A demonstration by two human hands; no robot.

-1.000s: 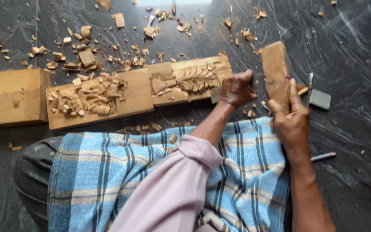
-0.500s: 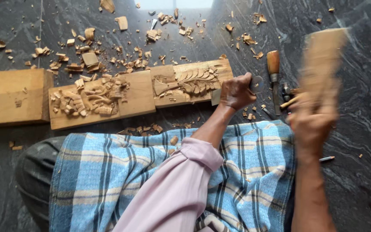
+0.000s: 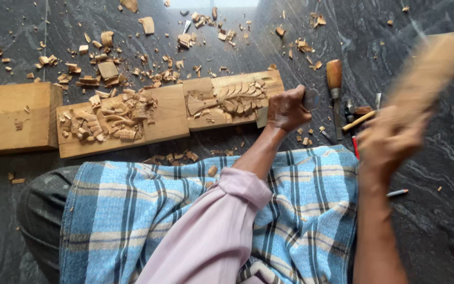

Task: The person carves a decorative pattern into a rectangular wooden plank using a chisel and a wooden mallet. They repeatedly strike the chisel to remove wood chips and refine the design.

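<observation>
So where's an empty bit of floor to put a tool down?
Bare dark floor lies right of the checked cloth, past the pencil. Crowded: wood chips above the carved plank, tools beside its right end.

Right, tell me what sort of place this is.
Probably a woodcarver's floor workspace: a carved plank lies on dark stone floor, wood chips are scattered around, and spare chisels lie nearby.

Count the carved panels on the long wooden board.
2. One carved panel sits at the board's left end under loose chips; the other carved panel is near the right end, beside the left hand. Chips may hide detail.
</observation>
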